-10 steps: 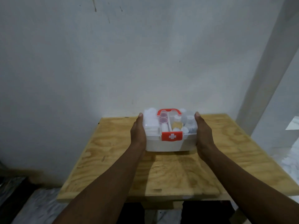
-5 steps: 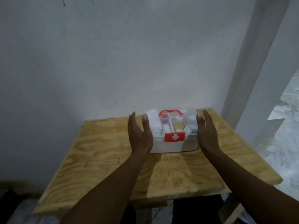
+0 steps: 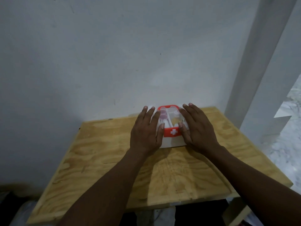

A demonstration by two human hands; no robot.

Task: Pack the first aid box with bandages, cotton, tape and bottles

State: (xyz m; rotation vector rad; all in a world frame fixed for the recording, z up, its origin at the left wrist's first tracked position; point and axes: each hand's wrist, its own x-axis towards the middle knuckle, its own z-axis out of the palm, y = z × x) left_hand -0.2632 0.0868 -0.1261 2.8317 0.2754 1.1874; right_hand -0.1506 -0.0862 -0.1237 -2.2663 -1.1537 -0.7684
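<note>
The white first aid box (image 3: 171,142) stands near the far edge of the wooden table (image 3: 101,160). It has a red handle and a red latch with a white cross (image 3: 173,132). Through its clear top I make out a pink-capped item and a yellowish bottle (image 3: 175,119). My left hand (image 3: 146,131) lies flat over the box's left part, fingers spread. My right hand (image 3: 195,128) lies flat over its right part. Both palms face down and hide most of the lid; neither grips anything.
A pale wall rises right behind the table. A white post (image 3: 260,70) stands at the right, beyond it a light marbled floor (image 3: 286,136). Dark space lies under the table's near edge.
My hands left the box's sides, opened, and now rest flat on top of it. The view has shifted and tilted down somewhat.
</note>
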